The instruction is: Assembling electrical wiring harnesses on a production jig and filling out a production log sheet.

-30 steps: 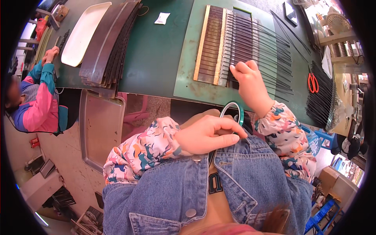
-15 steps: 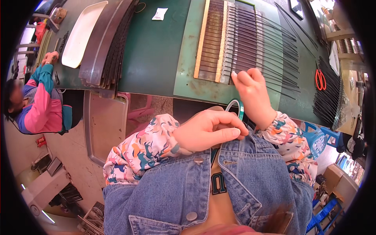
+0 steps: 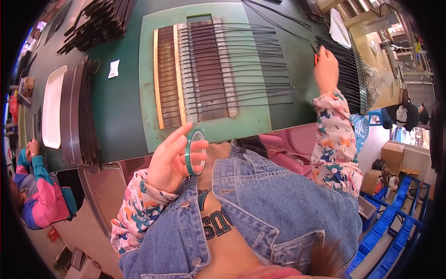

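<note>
My left hand (image 3: 168, 160) is held in front of my chest, palm turned inward, with a roll of green tape (image 3: 187, 153) looped over its fingers. The index finger points up toward the board. My right hand (image 3: 326, 72) is at the right side of the table, its fingers curled over the red-handled scissors (image 3: 316, 59), which it mostly hides. On the green board (image 3: 253, 111) lies a row of thin black cables (image 3: 274, 69), their free ends reaching right. They cross a dark plate (image 3: 204, 65) with a pale strip (image 3: 180, 74) along it.
A bundle of black cables (image 3: 344, 69) lies beside my right hand. At left are stacked dark strips (image 3: 76, 116), a white tray (image 3: 55, 107) and a small white packet (image 3: 114, 69). Another person (image 3: 44, 186) sits at the far left. Pink stools (image 3: 292, 144) stand under the table.
My right hand has moved from the cables on the board to the scissors at the right and closed on them. My left hand has turned and spread its fingers, the tape still on them. The view has shifted right.
</note>
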{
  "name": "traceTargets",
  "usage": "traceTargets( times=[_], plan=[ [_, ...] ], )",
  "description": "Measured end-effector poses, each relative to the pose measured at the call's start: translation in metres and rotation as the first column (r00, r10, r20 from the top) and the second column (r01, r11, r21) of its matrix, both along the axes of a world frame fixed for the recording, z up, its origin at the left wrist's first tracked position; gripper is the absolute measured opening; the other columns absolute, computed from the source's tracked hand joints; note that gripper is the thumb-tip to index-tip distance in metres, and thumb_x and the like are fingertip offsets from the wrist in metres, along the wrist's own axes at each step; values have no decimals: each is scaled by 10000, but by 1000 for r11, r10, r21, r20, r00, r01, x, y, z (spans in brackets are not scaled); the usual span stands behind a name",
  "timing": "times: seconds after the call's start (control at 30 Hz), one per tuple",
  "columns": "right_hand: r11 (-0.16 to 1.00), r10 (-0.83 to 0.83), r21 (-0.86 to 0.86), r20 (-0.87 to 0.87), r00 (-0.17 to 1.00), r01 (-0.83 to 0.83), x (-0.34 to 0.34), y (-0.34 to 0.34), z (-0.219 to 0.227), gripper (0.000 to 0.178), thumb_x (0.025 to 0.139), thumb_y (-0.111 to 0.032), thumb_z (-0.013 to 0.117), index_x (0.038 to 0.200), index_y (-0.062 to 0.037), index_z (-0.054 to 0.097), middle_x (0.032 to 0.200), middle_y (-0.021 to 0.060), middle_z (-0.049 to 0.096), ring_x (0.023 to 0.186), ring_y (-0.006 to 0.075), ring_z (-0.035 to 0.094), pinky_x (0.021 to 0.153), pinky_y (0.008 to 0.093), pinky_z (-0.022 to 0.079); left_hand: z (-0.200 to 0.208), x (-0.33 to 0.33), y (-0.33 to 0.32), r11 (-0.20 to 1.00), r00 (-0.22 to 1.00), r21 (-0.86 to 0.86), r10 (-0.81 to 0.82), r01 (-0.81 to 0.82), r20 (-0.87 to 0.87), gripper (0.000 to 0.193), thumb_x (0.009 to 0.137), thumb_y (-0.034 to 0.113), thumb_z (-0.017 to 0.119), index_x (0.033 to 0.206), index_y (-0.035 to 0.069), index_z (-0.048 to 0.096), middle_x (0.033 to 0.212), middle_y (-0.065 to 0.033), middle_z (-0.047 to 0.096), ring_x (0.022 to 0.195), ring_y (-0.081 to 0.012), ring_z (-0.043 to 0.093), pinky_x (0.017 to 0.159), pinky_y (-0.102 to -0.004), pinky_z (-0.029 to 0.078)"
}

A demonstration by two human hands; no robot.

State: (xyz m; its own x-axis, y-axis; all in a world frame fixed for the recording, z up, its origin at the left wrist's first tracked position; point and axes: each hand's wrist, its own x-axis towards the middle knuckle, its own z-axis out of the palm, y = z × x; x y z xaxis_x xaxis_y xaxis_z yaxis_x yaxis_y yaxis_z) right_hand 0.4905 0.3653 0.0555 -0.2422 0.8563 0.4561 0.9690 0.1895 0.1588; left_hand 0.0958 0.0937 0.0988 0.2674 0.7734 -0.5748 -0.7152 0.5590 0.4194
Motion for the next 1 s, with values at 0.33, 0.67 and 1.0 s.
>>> traceTargets(
  times=[0.33,0.67,1.0],
  plan=[
    [850,272,-284,-483,832,-443,-66,-52,43,406,794,-24,612,1195,-84,595,839,109,566,703,260,576,635,351,485,-30,-8,-1,976,932,-212,27,54,362,704,965,568,326,1419,30,327,1253,-215,561,1022,-267,642,621,-316,588],
    [270,836,-325,-387,388,-906,-174,-108,35,324,729,-149,680,1049,-101,662,871,41,550,846,221,578,725,338,497,-29,0,8,991,902,-97,-38,88,431,605,965,461,417,1432,105,271,1282,-275,492,980,-360,650,656,-412,624],
    [668,631,-337,-216,745,-663,-91,-97,55,292,718,-3,706,1005,-45,677,990,100,619,877,270,590,754,335,478,-10,1,6,982,979,91,-173,163,104,576,943,353,502,1408,90,287,1262,-252,503,886,-285,681,641,-349,614]
  ],
)
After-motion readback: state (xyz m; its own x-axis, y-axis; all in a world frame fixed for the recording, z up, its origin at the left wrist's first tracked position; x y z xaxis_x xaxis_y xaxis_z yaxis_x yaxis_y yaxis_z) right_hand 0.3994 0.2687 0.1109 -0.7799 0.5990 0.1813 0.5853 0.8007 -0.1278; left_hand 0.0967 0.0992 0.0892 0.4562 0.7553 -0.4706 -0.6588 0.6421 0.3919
